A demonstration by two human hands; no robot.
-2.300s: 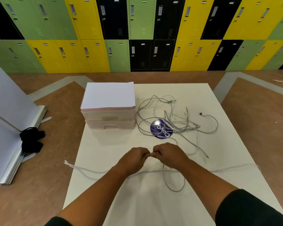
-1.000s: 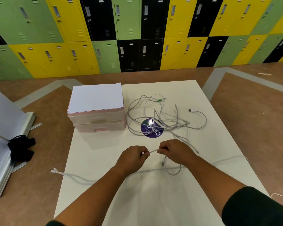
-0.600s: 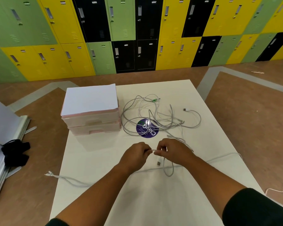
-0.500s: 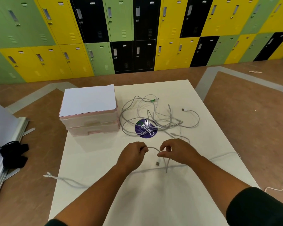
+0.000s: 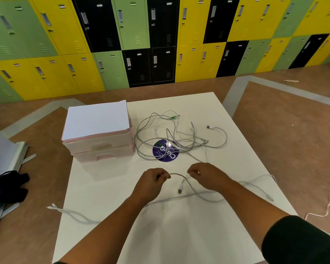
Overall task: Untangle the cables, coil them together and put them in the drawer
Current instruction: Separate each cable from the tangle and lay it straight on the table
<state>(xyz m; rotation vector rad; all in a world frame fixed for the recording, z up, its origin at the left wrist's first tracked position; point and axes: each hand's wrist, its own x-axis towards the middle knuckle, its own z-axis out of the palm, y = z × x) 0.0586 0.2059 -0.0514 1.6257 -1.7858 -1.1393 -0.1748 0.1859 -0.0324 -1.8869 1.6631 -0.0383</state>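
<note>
Now the two hands are drawing apart. A couple of seconds ago they were touching knuckle to knuckle, and at this moment the left hand [image 5: 152,181] and the right hand [image 5: 208,176] are standing clearly separate near the middle of the table [image 5: 179,237]. Each is pinching the same grey cable [image 5: 176,174] between thumb and fingertips. The short stretch between them is arching up, and a plug [image 5: 180,188] is hanging free just under it, where a wider loop was trailing toward the near edge earlier. That loop is shrinking, which suggests the end is being worked back through and one snarl is coming loose.

A long grey run is lying across the table nearer the front edge, one end dangling over the left edge; whether it is the pinched cable I cannot tell. The main tangle of cables [image 5: 181,141] is sitting toward the far edge, partly over a purple sticker [image 5: 165,153], looking as it did before. The drawer unit [image 5: 101,147] is standing at the far left corner with both drawers closed. So the untangling is only getting started, and coiling and stowing are still waiting.
</note>
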